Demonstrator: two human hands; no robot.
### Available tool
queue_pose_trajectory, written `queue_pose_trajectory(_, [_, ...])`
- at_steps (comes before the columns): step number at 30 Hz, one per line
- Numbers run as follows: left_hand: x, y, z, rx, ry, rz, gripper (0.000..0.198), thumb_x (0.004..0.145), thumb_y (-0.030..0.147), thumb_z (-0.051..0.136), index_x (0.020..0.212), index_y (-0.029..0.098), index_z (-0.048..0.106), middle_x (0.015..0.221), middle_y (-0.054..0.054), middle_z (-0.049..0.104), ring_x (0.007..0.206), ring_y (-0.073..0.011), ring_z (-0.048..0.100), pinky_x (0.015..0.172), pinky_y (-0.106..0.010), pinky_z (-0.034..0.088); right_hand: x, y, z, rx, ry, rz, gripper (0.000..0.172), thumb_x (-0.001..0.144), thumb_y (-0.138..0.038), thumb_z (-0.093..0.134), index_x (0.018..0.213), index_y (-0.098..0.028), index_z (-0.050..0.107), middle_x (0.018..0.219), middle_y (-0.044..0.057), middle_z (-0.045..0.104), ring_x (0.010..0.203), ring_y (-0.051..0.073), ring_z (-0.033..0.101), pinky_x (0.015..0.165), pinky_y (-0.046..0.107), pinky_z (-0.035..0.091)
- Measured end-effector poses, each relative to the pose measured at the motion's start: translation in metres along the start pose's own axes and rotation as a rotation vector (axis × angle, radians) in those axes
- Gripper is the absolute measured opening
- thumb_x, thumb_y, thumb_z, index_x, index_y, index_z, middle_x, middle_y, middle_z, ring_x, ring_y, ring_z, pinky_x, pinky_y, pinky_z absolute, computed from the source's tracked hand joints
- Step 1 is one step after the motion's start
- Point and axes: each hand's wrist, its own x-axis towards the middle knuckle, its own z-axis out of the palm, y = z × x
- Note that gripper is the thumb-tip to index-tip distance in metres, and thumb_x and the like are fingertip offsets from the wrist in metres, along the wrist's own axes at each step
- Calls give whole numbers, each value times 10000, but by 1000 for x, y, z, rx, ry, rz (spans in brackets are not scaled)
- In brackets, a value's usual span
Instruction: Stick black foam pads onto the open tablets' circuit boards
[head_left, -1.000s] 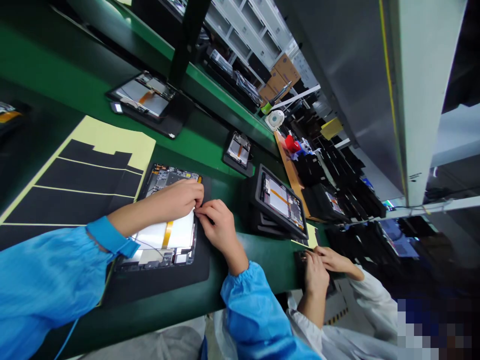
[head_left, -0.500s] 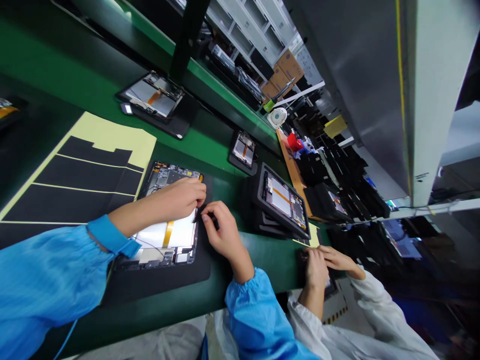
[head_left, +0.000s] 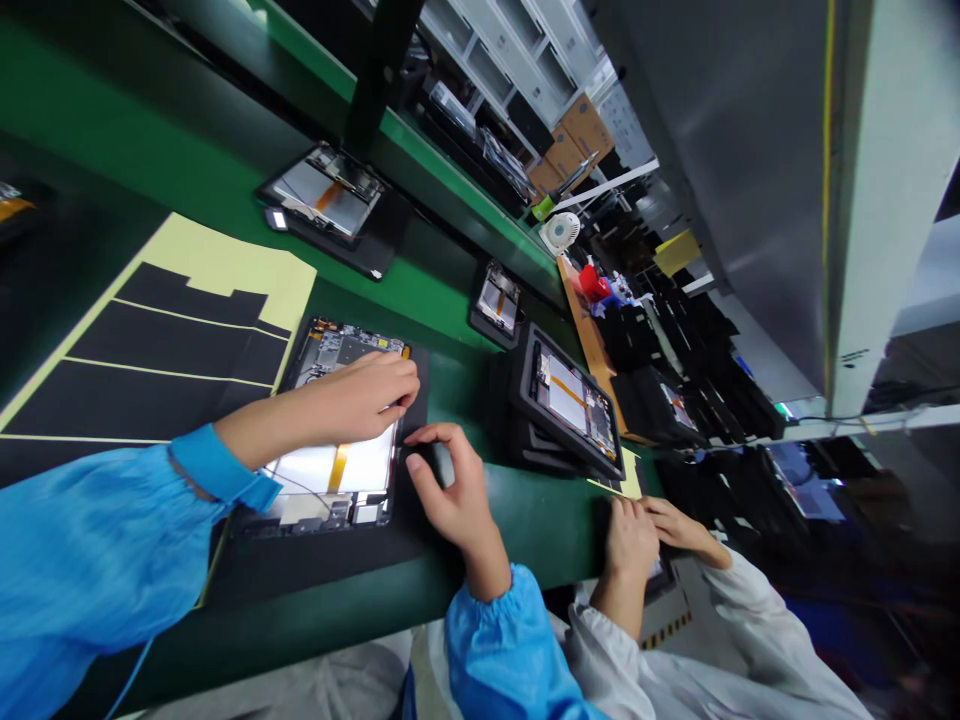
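green workbench (head_left: pixel 536 515), white shelving (head_left: pixel 556 62), grey floor (head_left: pixel 677 602)

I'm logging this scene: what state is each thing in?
Tablet by the hands: open, internals exposed
Left hand: over that tablet, fingers curled
Right hand: thumb and forefinger apart
Yellow sheet: partly covered by black strips
Topmost stacked tablet: open, internals exposed
Rear tablets: both open
White fan: running or off, unclear

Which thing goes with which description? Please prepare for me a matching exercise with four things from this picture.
Things:
1. left hand
2. right hand
3. pale yellow sheet
4. small fan

Descriptions:
A. white
B. open, beside the opened tablet
C. carrying black panels
D. over the opened tablet

Right pairs: 1-D, 2-B, 3-C, 4-A
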Motion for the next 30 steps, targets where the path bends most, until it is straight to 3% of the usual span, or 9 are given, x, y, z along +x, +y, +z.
queue_pose_trajectory(7, [0,0,3,40,21,2,139,922,119,504,812,201,529,921,-61,600,903,-254,521,829,-382,394,-27,-12,9,-118,-40,-118,313,955,-175,606,1259,-243,640,1224,118,751,1173,260,700,1020,444,560])
queue_pose_trajectory(11, [-1,0,6,52,51,-11,149,908,106,496,978,199,590,1020,-69,628,987,-265,546,892,-387,413,-36,-16,11,-171,-72,-157,433,956,-147,590,1380,-233,564,1348,141,715,1285,274,663,1119,488,505])
queue_pose_trajectory(16, [-2,-2,8,50,54,1,241,891,70,474,1038,212,601,1054,-59,636,1016,-261,548,915,-389,414,-17,-9,6,-16,-22,21,211,1003,-214,574,1210,-243,604,1091,77,820,1036,234,779,935,371,583])
queue_pose_trajectory(19, [-2,-2,9,40,55,-12,261,892,55,449,1036,217,594,1049,-58,634,1033,-262,537,911,-388,412,7,-4,-3,37,-89,106,69,986,-259,600,1052,-246,586,918,35,835,863,219,805,819,321,577])
queue_pose_trajectory(24, [-1,0,9,-6,60,-75,260,876,48,455,990,225,608,996,-60,611,1025,-271,535,851,-371,410,36,-2,-14,59,-246,128,85,934,-263,626,950,-255,543,796,-9,803,766,196,777,765,290,552])
queue_pose_trajectory(30, [2,0,8,7,66,-43,257,844,13,469,926,221,595,916,-47,605,964,-267,539,813,-358,400,46,5,-13,98,-257,163,156,895,-347,646,958,-240,551,726,-30,696,649,144,658,647,247,526])
